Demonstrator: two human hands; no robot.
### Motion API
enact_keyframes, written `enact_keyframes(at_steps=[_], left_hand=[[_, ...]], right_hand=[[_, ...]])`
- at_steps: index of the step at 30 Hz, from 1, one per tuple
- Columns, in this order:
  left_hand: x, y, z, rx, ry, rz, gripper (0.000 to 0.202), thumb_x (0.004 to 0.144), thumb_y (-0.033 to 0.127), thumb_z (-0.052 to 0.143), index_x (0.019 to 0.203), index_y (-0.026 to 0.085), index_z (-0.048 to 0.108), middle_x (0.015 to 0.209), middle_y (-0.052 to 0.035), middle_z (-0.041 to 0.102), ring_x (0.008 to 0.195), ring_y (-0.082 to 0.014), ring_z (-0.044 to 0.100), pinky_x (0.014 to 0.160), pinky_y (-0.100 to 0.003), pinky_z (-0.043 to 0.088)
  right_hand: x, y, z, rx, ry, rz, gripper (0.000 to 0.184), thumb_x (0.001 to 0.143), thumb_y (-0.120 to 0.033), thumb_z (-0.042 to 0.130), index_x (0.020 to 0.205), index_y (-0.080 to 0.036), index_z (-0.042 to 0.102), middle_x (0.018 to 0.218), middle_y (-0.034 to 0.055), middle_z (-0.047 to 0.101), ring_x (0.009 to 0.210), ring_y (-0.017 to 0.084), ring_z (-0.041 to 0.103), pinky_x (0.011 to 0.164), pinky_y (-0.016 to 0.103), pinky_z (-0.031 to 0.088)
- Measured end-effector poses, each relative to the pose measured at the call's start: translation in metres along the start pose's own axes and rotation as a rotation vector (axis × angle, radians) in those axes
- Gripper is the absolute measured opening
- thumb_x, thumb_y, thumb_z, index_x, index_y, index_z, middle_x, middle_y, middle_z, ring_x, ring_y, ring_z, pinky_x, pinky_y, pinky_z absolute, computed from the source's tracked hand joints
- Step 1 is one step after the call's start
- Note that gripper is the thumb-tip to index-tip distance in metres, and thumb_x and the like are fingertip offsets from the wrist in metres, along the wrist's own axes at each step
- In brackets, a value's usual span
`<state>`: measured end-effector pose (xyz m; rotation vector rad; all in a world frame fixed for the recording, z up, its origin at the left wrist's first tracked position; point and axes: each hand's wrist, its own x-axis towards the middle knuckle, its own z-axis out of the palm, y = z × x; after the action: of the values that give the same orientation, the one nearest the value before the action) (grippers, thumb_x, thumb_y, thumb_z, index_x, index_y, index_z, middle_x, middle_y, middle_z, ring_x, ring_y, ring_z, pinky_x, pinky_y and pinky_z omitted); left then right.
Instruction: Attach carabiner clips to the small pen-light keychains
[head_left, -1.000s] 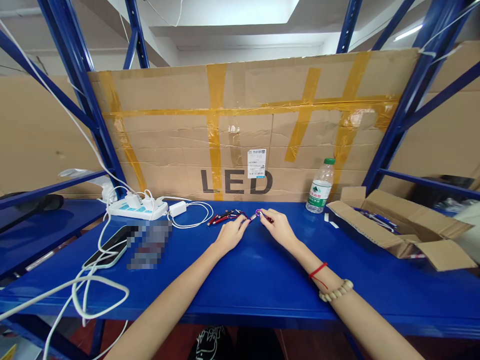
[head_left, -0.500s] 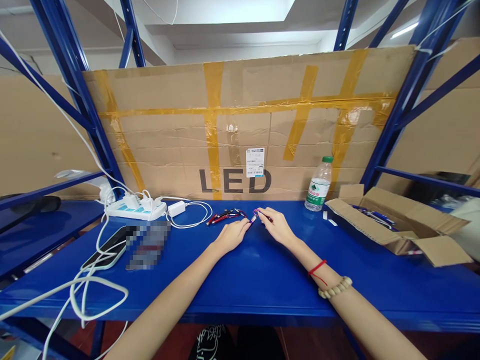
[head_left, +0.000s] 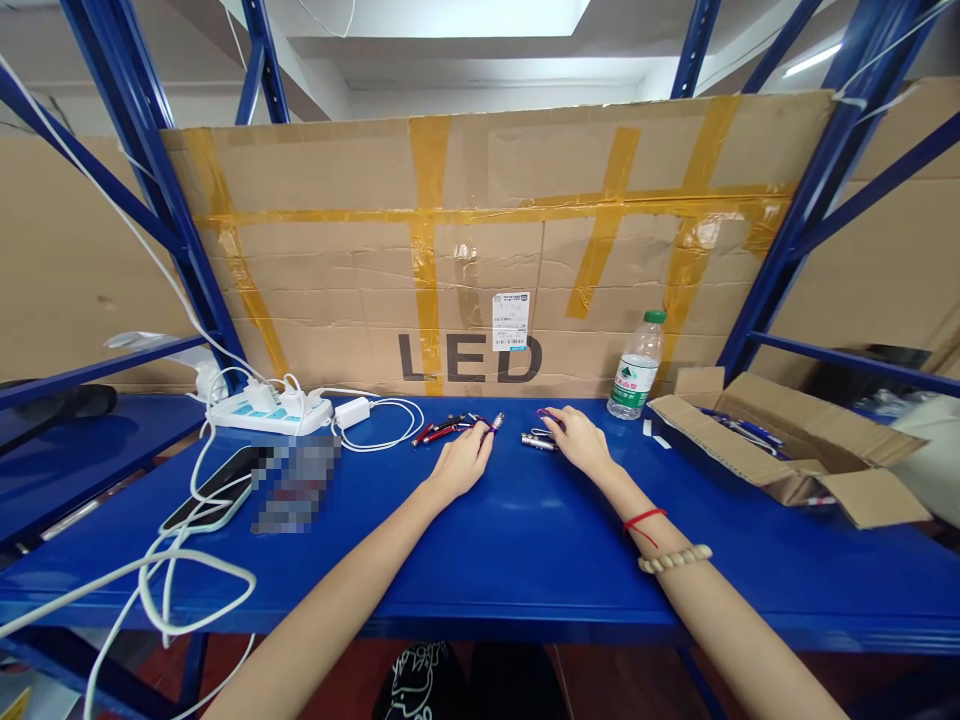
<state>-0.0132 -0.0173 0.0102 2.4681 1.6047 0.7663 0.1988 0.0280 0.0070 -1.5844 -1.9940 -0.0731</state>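
On the blue bench [head_left: 525,540], my left hand [head_left: 463,463] has its fingers pinched on a small dark pen-like gadget [head_left: 493,423] with a silver tip. It is just right of a heap of several red and black gadgets [head_left: 444,431] of the same kind. My right hand [head_left: 579,440] is a short way to the right, with its fingers curled round a small piece with a purple ring [head_left: 545,414]. A short silver cylinder [head_left: 538,442] lies on the bench against its fingertips.
A water bottle [head_left: 636,366] stands at the back right beside an open cardboard box [head_left: 780,455] of parts. At the left are a power strip [head_left: 270,412] with chargers, white cables [head_left: 172,580] and a phone [head_left: 214,490]. A taped cardboard sheet marked LED [head_left: 480,250] closes the back.
My hands met over one small gadget before. Now they are apart, the right hand further right, and a silver cylinder lies on the bench between them.
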Motion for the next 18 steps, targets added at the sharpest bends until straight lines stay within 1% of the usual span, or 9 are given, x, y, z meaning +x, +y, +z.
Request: enact_keyframes(at_steps=[4, 5, 7, 9, 11, 13, 14, 16, 18], left_hand=[[-0.002, 0.002, -0.002, -0.003, 0.057, 0.05, 0.023, 0.09, 0.032, 0.022, 0.088, 0.022, 0.042, 0.084, -0.0019, 0.058, 0.076, -0.0165, 0.057, 0.062, -0.025, 0.039], [-0.003, 0.003, -0.002, 0.001, 0.061, 0.06, 0.023, 0.09, 0.032, 0.021, 0.088, 0.021, 0.042, 0.083, -0.0018, 0.058, 0.075, -0.0162, 0.057, 0.061, -0.024, 0.039], [-0.003, 0.003, -0.002, 0.013, 0.063, 0.073, 0.024, 0.09, 0.031, 0.021, 0.089, 0.021, 0.042, 0.081, -0.0017, 0.058, 0.073, -0.0158, 0.057, 0.06, -0.024, 0.038], [-0.003, 0.003, -0.001, 0.036, 0.066, 0.086, 0.024, 0.09, 0.03, 0.021, 0.09, 0.021, 0.043, 0.081, -0.0022, 0.058, 0.073, -0.0158, 0.057, 0.06, -0.024, 0.039], [-0.003, 0.002, 0.0, 0.064, 0.07, 0.096, 0.023, 0.09, 0.03, 0.023, 0.09, 0.02, 0.044, 0.083, -0.0032, 0.059, 0.075, -0.0162, 0.058, 0.061, -0.024, 0.04], [-0.002, 0.001, 0.001, 0.084, 0.07, 0.101, 0.023, 0.089, 0.029, 0.024, 0.09, 0.02, 0.045, 0.085, -0.0042, 0.059, 0.076, -0.0165, 0.058, 0.063, -0.024, 0.04], [-0.002, 0.001, 0.001, 0.086, 0.066, 0.102, 0.022, 0.089, 0.029, 0.025, 0.091, 0.019, 0.045, 0.085, -0.0046, 0.059, 0.077, -0.0166, 0.058, 0.063, -0.024, 0.041], [-0.002, 0.001, 0.002, 0.079, 0.046, 0.106, 0.023, 0.089, 0.029, 0.026, 0.092, 0.019, 0.047, 0.086, -0.005, 0.06, 0.077, -0.0167, 0.058, 0.065, -0.024, 0.042], [-0.001, 0.002, 0.001, 0.068, 0.023, 0.107, 0.026, 0.09, 0.03, 0.024, 0.093, 0.019, 0.048, 0.086, -0.0054, 0.06, 0.078, -0.017, 0.058, 0.066, -0.024, 0.042]], right_hand=[[-0.002, 0.007, 0.004, -0.056, -0.122, 0.026, 0.027, 0.085, -0.029, 0.044, 0.101, -0.021, 0.065, 0.088, 0.0088, 0.056, 0.087, 0.021, 0.051, 0.067, 0.028, 0.039], [-0.002, 0.006, 0.005, -0.051, -0.127, 0.024, 0.026, 0.084, -0.029, 0.046, 0.1, -0.021, 0.065, 0.088, 0.009, 0.056, 0.088, 0.021, 0.051, 0.068, 0.029, 0.04], [-0.003, 0.001, 0.004, 0.004, -0.074, 0.026, 0.024, 0.081, -0.029, 0.051, 0.097, -0.021, 0.067, 0.09, 0.0091, 0.056, 0.09, 0.022, 0.05, 0.072, 0.031, 0.04], [-0.003, -0.009, 0.002, 0.174, 0.017, 0.058, 0.023, 0.081, -0.03, 0.051, 0.09, -0.019, 0.068, 0.091, 0.0086, 0.058, 0.09, 0.021, 0.051, 0.075, 0.032, 0.041], [-0.004, -0.024, -0.001, 0.471, 0.05, 0.114, 0.029, 0.082, -0.035, 0.047, 0.086, -0.016, 0.069, 0.088, 0.0076, 0.061, 0.083, 0.018, 0.055, 0.072, 0.03, 0.044], [-0.006, -0.04, -0.003, 0.771, -0.039, 0.177, 0.039, 0.079, -0.046, 0.047, 0.089, -0.015, 0.068, 0.084, 0.0069, 0.063, 0.073, 0.016, 0.057, 0.059, 0.026, 0.046], [-0.008, -0.047, -0.003, 0.861, -0.081, 0.198, 0.042, 0.075, -0.051, 0.05, 0.088, -0.015, 0.069, 0.081, 0.0068, 0.063, 0.069, 0.016, 0.057, 0.052, 0.024, 0.045], [-0.012, -0.057, -0.002, 0.972, -0.101, 0.184, 0.045, 0.068, -0.053, 0.056, 0.085, -0.014, 0.069, 0.078, 0.0065, 0.063, 0.065, 0.015, 0.055, 0.046, 0.021, 0.043], [-0.014, -0.062, -0.001, 1.038, -0.078, 0.13, 0.044, 0.066, -0.053, 0.059, 0.084, -0.014, 0.069, 0.077, 0.0062, 0.063, 0.061, 0.012, 0.051, 0.045, 0.02, 0.042]])
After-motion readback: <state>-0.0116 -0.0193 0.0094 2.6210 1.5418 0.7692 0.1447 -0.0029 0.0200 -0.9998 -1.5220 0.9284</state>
